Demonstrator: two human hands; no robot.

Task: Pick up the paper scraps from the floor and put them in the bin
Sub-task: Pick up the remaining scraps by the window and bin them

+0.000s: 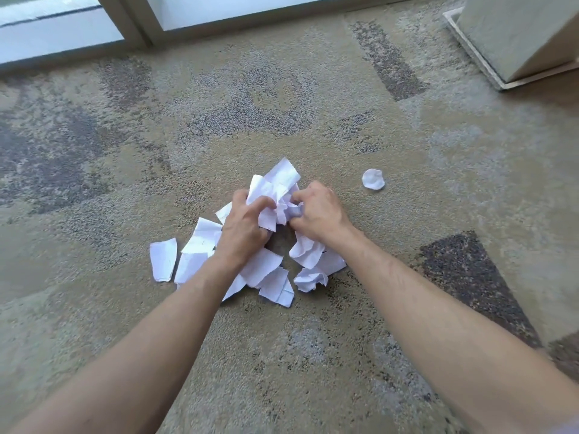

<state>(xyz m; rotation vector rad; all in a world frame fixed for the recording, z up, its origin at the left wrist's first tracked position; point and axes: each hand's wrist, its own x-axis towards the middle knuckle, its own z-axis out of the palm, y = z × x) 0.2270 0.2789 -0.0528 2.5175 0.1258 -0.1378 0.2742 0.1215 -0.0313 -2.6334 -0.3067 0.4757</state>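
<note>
The task looks to be at an early stage: the paper scraps are being gathered on the carpeted floor (125,308), and none can be seen going into a bin.

Farthest left, a single flat scrap (163,260) lies a little apart from the heap, untouched. Just right of it, overlapping flat pieces (200,242) sit partly under the left forearm. The left hand (242,225) presses down on the heap with its fingers curled into a crumpled bunch of paper (275,192), which it shares with the right hand (319,214); that hand's fingers are also curled and pinch the same bunch from the other side. The bunch appears low, at or barely above the carpet, so it reads as being scrunched together, not carried.

Below and between the wrists, more loose scraps (272,277) rest on the floor, and a few crumpled ones (310,264) lie under the right wrist. Well to the right of the heap, a small round white piece (373,179) sits alone on the carpet.

At the far upper right stands a pale box-like object on a flat base (513,39); whether it is the bin cannot be told from here.

Left to do, by this view: finish bunching the heap, collect the left outlier and the round piece, and carry everything to the bin.
</note>
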